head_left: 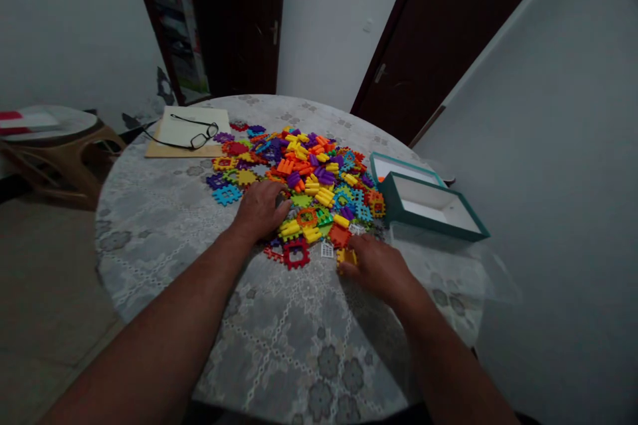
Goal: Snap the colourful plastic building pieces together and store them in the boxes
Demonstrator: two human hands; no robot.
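A heap of colourful plastic building pieces (302,169) lies on the table, with flat notched squares around several finger-shaped yellow, orange and purple connectors. My left hand (260,211) rests at the near left side of the heap, thumb apart from the fingers; its fingertips are partly hidden and nothing shows in its grasp. At the near right edge, my right hand (379,269) has its thumb and fingers closed about a yellow square piece (347,256). Close by are a white window-like piece (327,250), an orange-red piece (339,235) and a red square frame (296,254).
A round table with a patterned grey cloth (294,332) carries everything. Black-framed glasses (198,140) lie on a pale notebook (167,127) at the back left. On the right stand a green-rimmed open box (436,216), its lid (406,166) and a clear plastic sheet (448,262).
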